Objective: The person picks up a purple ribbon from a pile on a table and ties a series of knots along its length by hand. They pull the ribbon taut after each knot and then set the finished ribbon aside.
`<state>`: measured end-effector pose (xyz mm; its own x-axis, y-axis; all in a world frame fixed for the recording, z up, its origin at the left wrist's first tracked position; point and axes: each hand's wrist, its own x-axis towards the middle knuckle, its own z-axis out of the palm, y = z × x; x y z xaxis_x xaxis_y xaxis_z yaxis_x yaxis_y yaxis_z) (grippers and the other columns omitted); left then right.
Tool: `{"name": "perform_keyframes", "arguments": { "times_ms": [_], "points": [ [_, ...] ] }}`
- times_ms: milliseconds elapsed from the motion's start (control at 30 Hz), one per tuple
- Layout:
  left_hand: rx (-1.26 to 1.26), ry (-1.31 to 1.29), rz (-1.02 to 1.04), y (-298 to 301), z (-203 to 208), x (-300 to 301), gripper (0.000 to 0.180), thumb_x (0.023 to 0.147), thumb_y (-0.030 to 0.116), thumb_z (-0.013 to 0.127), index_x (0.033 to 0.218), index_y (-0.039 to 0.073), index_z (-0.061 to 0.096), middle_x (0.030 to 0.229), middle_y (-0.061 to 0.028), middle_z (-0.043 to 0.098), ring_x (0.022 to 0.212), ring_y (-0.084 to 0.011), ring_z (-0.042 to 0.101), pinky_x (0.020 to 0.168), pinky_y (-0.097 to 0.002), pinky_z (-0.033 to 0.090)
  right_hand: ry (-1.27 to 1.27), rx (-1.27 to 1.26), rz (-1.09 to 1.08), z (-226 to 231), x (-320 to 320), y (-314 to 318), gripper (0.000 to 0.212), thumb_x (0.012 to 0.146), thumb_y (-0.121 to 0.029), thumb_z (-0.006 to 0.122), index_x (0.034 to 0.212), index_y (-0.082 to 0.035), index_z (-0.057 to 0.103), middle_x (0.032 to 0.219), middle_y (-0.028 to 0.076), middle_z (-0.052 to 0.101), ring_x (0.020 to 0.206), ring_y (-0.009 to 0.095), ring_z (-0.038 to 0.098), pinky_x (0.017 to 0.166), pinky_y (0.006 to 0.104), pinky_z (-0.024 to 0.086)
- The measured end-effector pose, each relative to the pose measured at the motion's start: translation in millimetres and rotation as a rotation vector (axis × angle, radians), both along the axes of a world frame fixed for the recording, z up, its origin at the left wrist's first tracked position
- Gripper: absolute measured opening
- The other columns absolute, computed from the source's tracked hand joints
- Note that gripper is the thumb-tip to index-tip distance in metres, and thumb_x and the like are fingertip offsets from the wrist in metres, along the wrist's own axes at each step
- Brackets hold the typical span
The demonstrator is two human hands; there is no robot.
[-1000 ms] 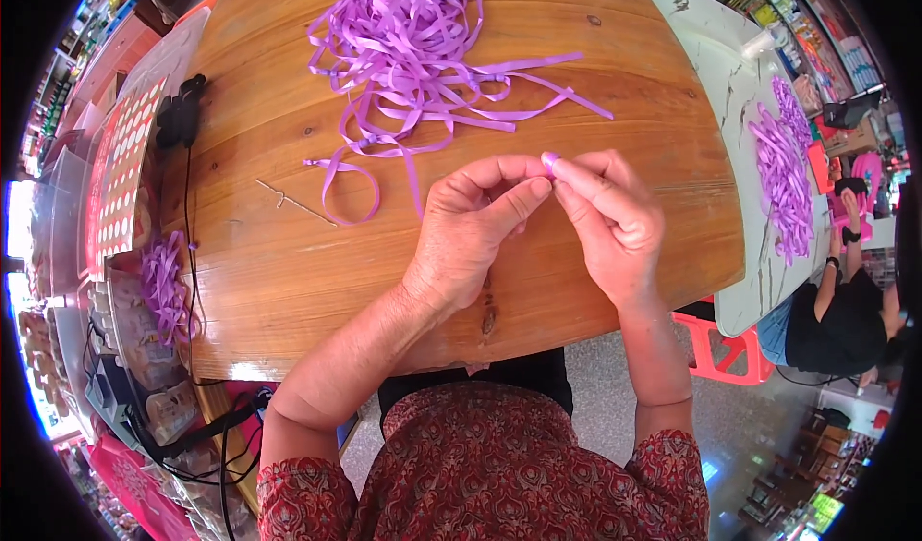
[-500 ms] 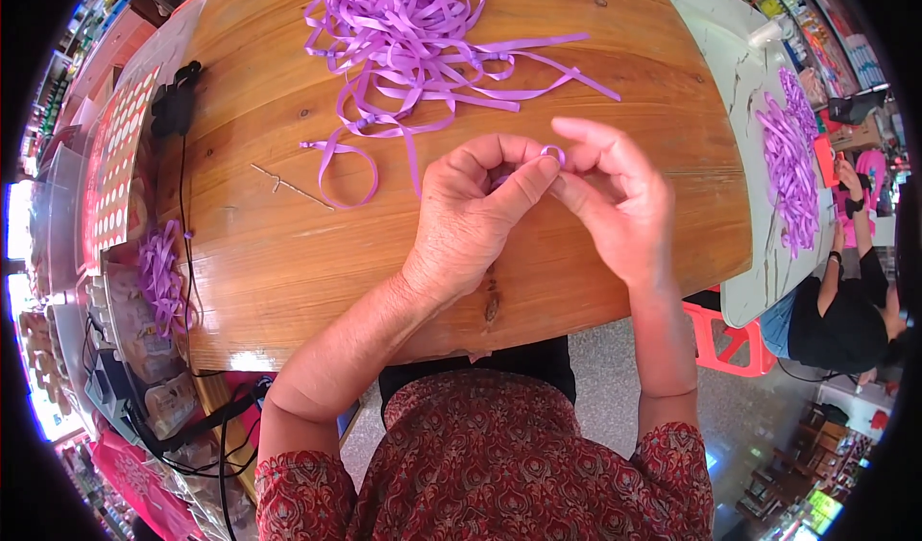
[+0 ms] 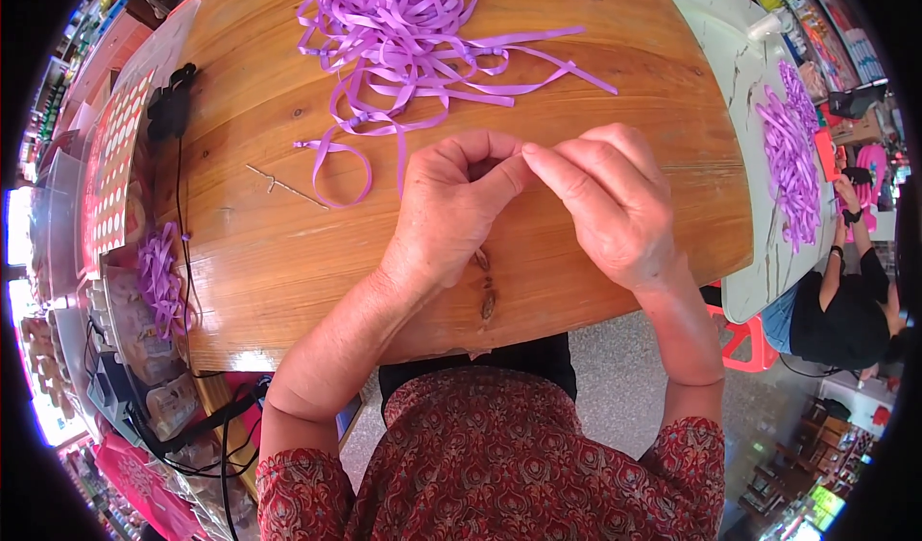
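My left hand (image 3: 444, 200) is closed in a pinch, thumb against the bent forefinger, above the middle of the wooden table. The purple ribbon seen at its fingertips a moment ago is now almost wholly covered by the fingers. My right hand (image 3: 615, 205) meets it there, thumb and forefinger pressed together; what they pinch is hidden. Beyond my hands lies a tangled heap of purple ribbons (image 3: 389, 23) with small knots along them. One ribbon loop (image 3: 369, 181) rests left of my hands, beside a thin twisted cord or wire (image 3: 285, 186).
The wooden table (image 3: 259, 282) has a dark clip-like object with a cable (image 3: 171, 104) on its left edge. More purple ribbons hang at the left (image 3: 158, 277) and lie on the white table (image 3: 792, 171) to the right. A person in black (image 3: 845, 311) sits beyond a red stool (image 3: 744, 344).
My right hand has turned palm-down and its raised fingers have folded in to pinch at the left fingertips. The small ribbon loop there has gone from sight. My left hand shifted slightly left.
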<state>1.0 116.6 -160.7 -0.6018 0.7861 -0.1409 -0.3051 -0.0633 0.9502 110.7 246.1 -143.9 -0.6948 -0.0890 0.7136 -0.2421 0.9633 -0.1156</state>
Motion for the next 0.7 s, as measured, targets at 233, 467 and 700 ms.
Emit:
{"name": "perform_keyframes", "arguments": {
  "times_ms": [233, 467, 700],
  "points": [
    [-0.121, 0.075, -0.148, 0.8, 8.7, -9.3, 0.013, 0.085, 0.014, 0.067, 0.091, 0.003, 0.065, 0.072, 0.0046, 0.059, 0.058, -0.0008, 0.043, 0.048, -0.0165, 0.031, -0.036, 0.022, 0.119, 7.3, -2.4, 17.6, 0.034, 0.059, 0.001, 0.069, 0.093, 0.003, 0.067, 0.077, 0.008, 0.059, 0.069, 0.021, 0.055, 0.057, 0.0295, 0.046],
    [-0.010, 0.017, -0.083, 1.9, 3.9, -2.5, 0.013, 0.085, 0.012, 0.065, 0.092, 0.001, 0.061, 0.080, 0.0026, 0.059, 0.065, -0.0011, 0.046, 0.054, -0.0159, 0.035, -0.013, -0.312, 0.015, -2.2, -0.2, 14.6, 0.024, 0.065, 0.004, 0.075, 0.086, 0.000, 0.066, 0.075, 0.007, 0.059, 0.068, 0.019, 0.056, 0.057, 0.0282, 0.045],
    [0.036, 0.025, -0.030, 2.9, 5.2, 3.6, 0.008, 0.086, 0.006, 0.061, 0.090, 0.000, 0.060, 0.082, 0.0020, 0.058, 0.076, -0.0037, 0.051, 0.069, -0.0186, 0.041, -0.059, -0.601, 0.015, -4.3, 3.4, 1.8, 0.012, 0.074, 0.005, 0.070, 0.084, 0.001, 0.063, 0.076, 0.008, 0.061, 0.069, 0.016, 0.058, 0.061, 0.0250, 0.046]
  ]
}}
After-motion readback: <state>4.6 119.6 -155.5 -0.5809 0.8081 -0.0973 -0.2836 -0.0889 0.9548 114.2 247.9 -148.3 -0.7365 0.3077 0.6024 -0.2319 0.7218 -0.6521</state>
